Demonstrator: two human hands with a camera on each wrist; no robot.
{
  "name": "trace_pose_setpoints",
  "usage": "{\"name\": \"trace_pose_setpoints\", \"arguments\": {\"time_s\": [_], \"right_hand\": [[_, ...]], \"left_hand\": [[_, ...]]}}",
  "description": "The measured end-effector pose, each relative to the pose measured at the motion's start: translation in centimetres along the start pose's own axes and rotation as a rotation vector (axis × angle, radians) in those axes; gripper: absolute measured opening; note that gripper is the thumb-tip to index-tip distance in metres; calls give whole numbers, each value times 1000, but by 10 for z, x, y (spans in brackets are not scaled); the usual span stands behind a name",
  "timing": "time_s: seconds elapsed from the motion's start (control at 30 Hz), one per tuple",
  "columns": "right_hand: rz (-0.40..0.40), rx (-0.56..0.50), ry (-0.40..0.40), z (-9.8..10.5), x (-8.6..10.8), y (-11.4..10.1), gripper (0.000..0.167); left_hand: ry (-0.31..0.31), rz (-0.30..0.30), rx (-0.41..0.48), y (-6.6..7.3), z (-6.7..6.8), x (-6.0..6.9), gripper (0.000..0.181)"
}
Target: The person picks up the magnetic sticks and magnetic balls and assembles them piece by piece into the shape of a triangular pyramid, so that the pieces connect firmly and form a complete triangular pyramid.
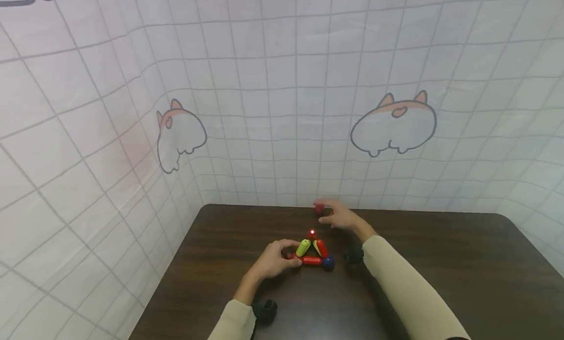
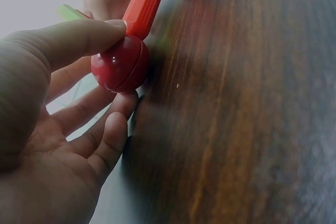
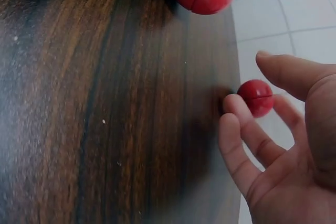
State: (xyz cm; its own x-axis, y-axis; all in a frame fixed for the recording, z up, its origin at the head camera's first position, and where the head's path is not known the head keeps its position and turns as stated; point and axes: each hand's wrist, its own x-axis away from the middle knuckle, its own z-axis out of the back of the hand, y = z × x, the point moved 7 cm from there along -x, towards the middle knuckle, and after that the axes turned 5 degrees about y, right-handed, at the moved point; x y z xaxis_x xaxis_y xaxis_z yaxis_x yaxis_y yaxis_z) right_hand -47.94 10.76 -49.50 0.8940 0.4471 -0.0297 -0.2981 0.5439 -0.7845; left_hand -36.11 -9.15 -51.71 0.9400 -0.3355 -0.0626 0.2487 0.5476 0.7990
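On the table stands a frame of coloured rods and balls. A red rod (image 1: pixel 312 260) runs along its near side to a blue ball (image 1: pixel 328 262), and a yellow-green rod (image 1: pixel 303 247) and another red rod (image 1: pixel 322 248) slope toward a shiny red ball (image 1: pixel 312 234). My left hand (image 1: pixel 273 259) holds the near-left corner, where its thumb and fingers pinch a red ball (image 2: pixel 121 64). Farther back, my right hand (image 1: pixel 342 217) reaches to a loose red ball (image 3: pixel 256 98) near the table's far edge. Its fingers spread around that ball, with the thumb apart from it.
The dark wooden table (image 1: pixel 418 271) ends at a white grid-patterned cloth (image 1: pixel 282 109) behind and on the left. Dark bands (image 1: pixel 265 311) sit under both wrists.
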Motion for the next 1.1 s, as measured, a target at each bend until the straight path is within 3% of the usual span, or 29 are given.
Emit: {"name": "trace_pose_setpoints", "arguments": {"time_s": [0.3, 0.8, 1.1], "right_hand": [[-76, 29, 36, -2, 2, 11, 36], [-139, -40, 63, 6, 25, 23, 38], [-142, -190, 56, 10, 43, 28, 41]], "left_hand": [[-2, 3, 8, 2, -1, 1, 44], [8, 6, 17, 0, 0, 1, 45], [12, -4, 11, 2, -1, 2, 45]]}}
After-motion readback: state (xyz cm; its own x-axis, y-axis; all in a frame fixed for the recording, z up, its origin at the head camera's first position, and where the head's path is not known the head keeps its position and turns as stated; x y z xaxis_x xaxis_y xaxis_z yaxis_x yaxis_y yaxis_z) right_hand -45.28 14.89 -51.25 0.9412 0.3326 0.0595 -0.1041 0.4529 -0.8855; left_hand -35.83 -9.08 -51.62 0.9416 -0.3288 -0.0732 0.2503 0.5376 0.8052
